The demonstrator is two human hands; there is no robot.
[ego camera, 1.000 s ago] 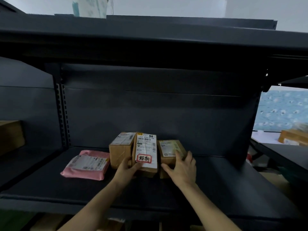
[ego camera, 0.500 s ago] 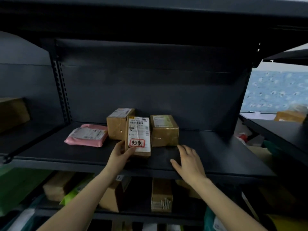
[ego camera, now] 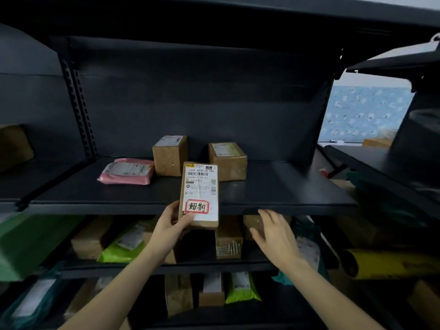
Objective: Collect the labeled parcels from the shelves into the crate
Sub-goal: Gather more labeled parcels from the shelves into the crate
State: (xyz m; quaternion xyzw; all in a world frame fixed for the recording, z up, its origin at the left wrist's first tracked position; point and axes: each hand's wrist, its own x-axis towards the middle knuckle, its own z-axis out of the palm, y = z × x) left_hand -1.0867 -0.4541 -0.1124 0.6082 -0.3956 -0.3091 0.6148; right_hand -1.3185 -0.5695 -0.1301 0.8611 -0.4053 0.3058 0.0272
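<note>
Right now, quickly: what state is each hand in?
Left hand: grips the narrow brown cardboard parcel with the white label.
Right hand: open, fingers spread, holding nothing.

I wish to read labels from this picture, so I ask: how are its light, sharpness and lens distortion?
Head view: dim overall around the dark shelf; the labeled parcel in the left hand is sharp, large print readable, small print not. Head view, lower part: parcels below are soft and murky. Head view, edges: the wide lens bends straight lines.
</note>
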